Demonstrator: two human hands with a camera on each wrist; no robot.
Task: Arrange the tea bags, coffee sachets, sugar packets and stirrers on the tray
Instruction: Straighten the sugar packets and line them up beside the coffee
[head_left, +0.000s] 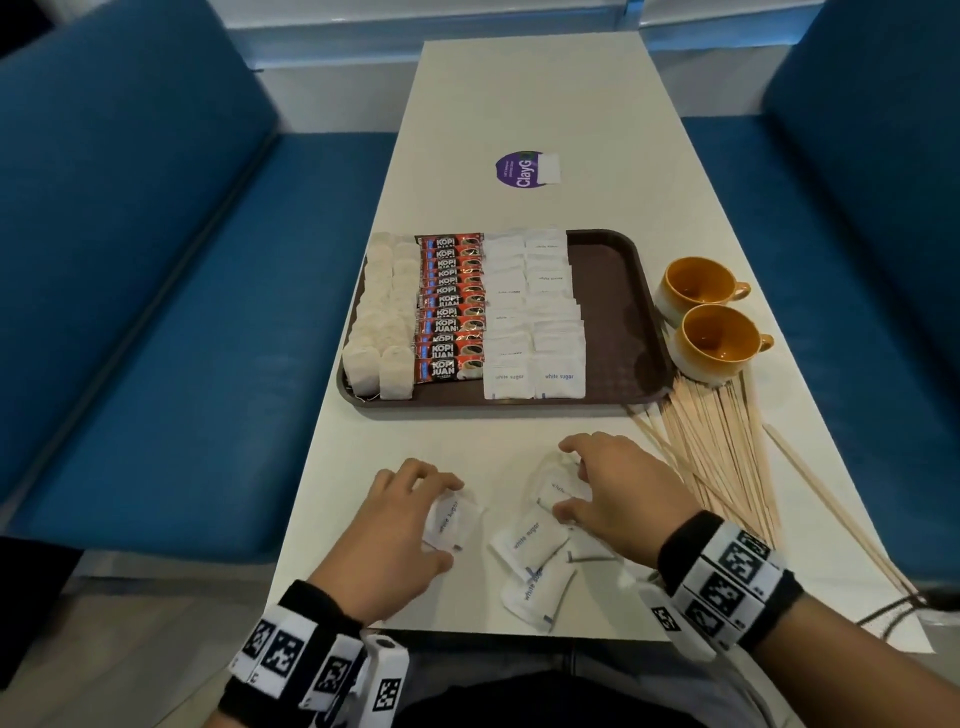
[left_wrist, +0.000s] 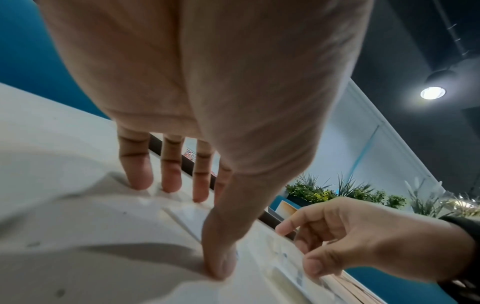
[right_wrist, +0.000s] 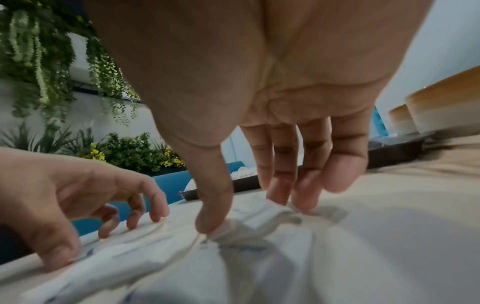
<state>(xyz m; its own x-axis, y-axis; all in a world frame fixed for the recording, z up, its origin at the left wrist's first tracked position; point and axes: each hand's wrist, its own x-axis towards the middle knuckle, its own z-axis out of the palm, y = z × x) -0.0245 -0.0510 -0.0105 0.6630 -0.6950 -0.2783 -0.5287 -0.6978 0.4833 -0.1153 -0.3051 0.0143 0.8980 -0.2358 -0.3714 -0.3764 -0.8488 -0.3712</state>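
Note:
The brown tray (head_left: 608, 312) carries rows of tea bags (head_left: 382, 312), red coffee sachets (head_left: 451, 312) and two columns of white sugar packets (head_left: 532, 322); its right part is bare. Near the table's front edge my left hand (head_left: 441, 519) (left_wrist: 192, 226) pinches a sugar packet (head_left: 462, 519) lying on the table, thumb and fingertips at its edges. Beside it my right hand (head_left: 569, 491) (right_wrist: 246, 211) pinches another, crinkled packet (head_left: 553, 488). Loose packets (head_left: 527, 540) lie between and below the hands. Wooden stirrers (head_left: 722, 447) lie fanned out to the right of my right hand.
Two orange-lined cups (head_left: 696, 283) (head_left: 719, 338) stand beside the tray's right edge, just above the stirrers. A purple round sticker (head_left: 524, 169) sits farther up the white table. Blue benches (head_left: 156, 312) flank the table on both sides.

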